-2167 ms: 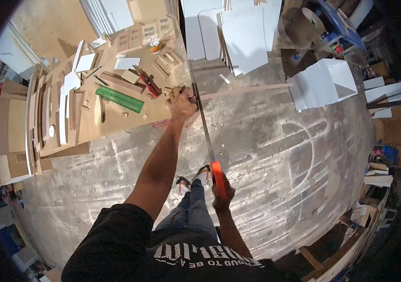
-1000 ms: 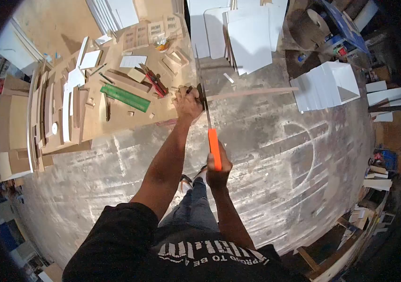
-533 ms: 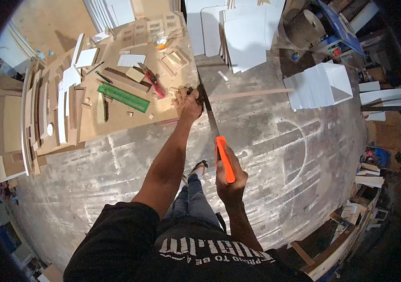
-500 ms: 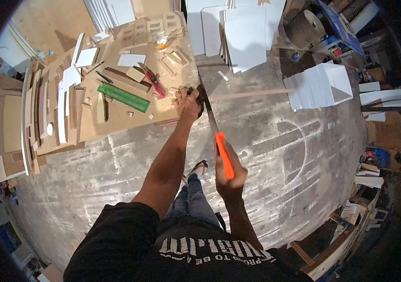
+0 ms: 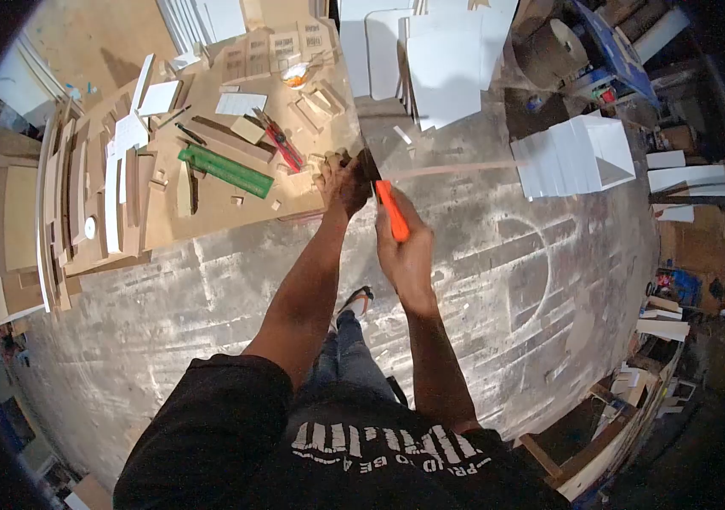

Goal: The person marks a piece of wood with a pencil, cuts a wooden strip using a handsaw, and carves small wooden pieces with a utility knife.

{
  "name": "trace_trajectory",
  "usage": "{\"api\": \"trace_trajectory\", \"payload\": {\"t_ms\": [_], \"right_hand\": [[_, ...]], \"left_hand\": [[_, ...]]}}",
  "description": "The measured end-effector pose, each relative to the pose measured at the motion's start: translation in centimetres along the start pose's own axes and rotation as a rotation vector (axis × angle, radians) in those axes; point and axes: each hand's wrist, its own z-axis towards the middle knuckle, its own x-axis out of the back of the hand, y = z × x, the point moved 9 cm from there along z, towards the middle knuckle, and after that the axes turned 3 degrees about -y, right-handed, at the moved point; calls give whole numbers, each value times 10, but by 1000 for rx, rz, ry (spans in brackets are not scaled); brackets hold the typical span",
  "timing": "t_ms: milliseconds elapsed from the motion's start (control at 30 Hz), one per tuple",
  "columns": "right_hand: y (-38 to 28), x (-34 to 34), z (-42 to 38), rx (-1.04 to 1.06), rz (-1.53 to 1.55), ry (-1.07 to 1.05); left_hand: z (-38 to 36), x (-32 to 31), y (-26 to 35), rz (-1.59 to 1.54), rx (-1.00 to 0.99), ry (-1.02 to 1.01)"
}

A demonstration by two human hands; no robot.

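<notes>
My right hand [image 5: 405,246] is closed around the orange handle of a handsaw [image 5: 393,211]. Its dark blade [image 5: 368,166] points away from me along the table's right edge, beside my left hand [image 5: 347,183]. That left hand presses down at the table corner with bent fingers, gripping the end of a thin wooden strip [image 5: 456,168]. The strip sticks out to the right past the edge and looks blurred. What lies under my left palm is hidden. Close by on the table are red-handled pliers [image 5: 284,149] and small wood offcuts [image 5: 315,109].
A green slotted plastic piece [image 5: 226,172], a white bowl [image 5: 295,76] with something orange, and wood strips [image 5: 114,208] lie on the table [image 5: 235,225]. White panels [image 5: 443,68] stand beyond. A white box-like stack [image 5: 575,157] is on the floor [image 5: 481,263] to the right.
My right hand and the saw have moved forward, away from my body, so the handle is now close to my left hand. My left hand stays at the table corner.
</notes>
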Motion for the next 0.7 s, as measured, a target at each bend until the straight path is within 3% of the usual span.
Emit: {"api": "trace_trajectory", "payload": {"t_ms": [33,167,200,267,433,533,600,700], "right_hand": [[6,-7,14,-115,34,-59],[-10,15,-24,-2,100,-4],[-23,25,-48,9,93,23],[-29,31,-65,50,75,74],[34,-3,6,164,-14,69],[104,-27,13,-157,114,-67],[125,-13,-27,-52,190,100],[107,35,-87,-256,364,114]], "left_hand": [[1,6,3,-21,0,5],[6,-7,-9,-47,20,-4],[8,-10,-10,-52,57,-91],[2,-3,-8,-9,38,-33],[4,-1,-5,-99,-17,-10],[7,-12,-10,5,10,33],[13,-14,-11,-59,-10,29],[4,-8,-12,-60,35,-15]]}}
